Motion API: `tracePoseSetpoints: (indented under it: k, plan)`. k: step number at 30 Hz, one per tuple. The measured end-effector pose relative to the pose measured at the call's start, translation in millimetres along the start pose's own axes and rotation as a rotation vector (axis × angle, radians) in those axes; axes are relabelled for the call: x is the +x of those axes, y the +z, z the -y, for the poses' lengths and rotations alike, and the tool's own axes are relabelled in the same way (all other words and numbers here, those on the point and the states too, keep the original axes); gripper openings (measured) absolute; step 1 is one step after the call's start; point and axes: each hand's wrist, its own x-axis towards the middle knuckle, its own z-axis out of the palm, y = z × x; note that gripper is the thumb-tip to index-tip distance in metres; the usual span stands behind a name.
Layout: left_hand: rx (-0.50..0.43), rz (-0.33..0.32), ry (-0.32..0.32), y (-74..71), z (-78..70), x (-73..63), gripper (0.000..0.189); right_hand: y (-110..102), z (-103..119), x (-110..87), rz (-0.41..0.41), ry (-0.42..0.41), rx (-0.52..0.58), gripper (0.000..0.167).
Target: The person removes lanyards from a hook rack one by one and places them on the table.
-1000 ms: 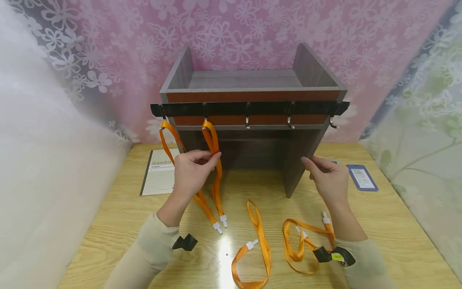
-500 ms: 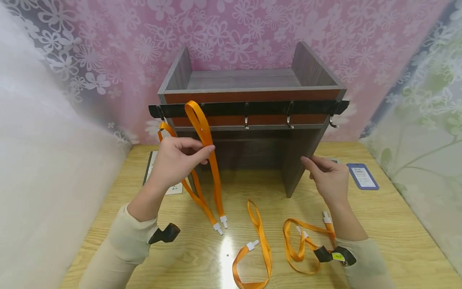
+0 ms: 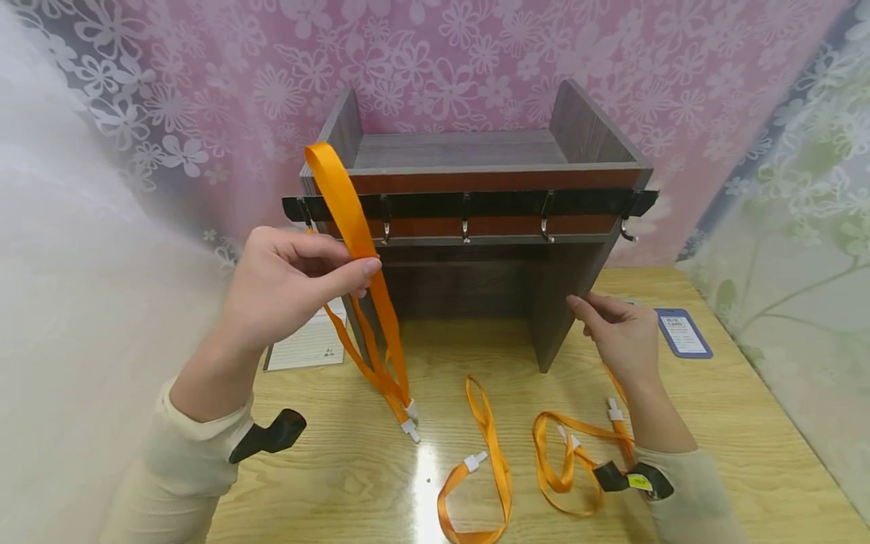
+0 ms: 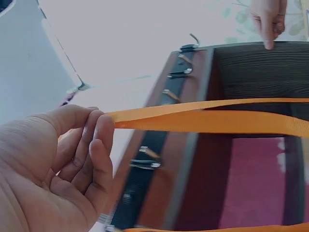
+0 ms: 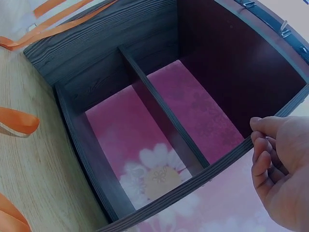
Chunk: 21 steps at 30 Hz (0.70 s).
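Note:
My left hand point(image 3: 288, 283) pinches an orange lanyard point(image 3: 340, 196) between thumb and fingers. Its loop stands up above the hand, and its lower end hangs toward the table beside the other strap. Behind it, a second orange lanyard point(image 3: 349, 344) hangs from the leftmost hook, its top mostly hidden by my left hand. The black hook rail point(image 3: 503, 204) crosses the front of a grey wooden shelf point(image 3: 462, 143); the other hooks hold nothing. My right hand point(image 3: 620, 336) pinches the front edge of the shelf's right side panel point(image 5: 231, 157).
On the table point(image 3: 326, 483) lie an orange lanyard point(image 3: 499, 468) in the middle and more orange straps point(image 3: 544, 461) near my right forearm. A blue card holder point(image 3: 683, 334) lies at the right. A notepad point(image 3: 306, 347) lies at the left behind my hand.
My left hand has lifted the lanyard's loop off the second hook and carried it up and left, toward me. The right hand stays on the panel edge.

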Motion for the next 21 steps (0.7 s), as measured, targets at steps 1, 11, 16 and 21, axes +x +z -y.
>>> tracePoseSetpoints:
  k: [1, 11, 16, 21]
  plan:
    - [-0.028, 0.002, 0.016, -2.5, -3.3, -1.4, 0.008, 0, 0, -0.2, 0.006, 0.004, -0.008, 0.036]
    - [-0.177, -0.044, 0.129, -22.7, -25.0, -23.4, 0.006, 3, -3, 1.6, -0.012, -0.033, 0.0, 0.031]
    - [-0.171, -0.011, 0.196, -24.5, -24.8, -34.4, 0.012, 3, -3, 1.8, -0.02, -0.035, 0.012, 0.031]
    - [-0.166, 0.02, 0.178, -26.0, -18.1, -49.2, 0.016, 2, -2, 0.5, -0.024, -0.009, -0.001, 0.033]
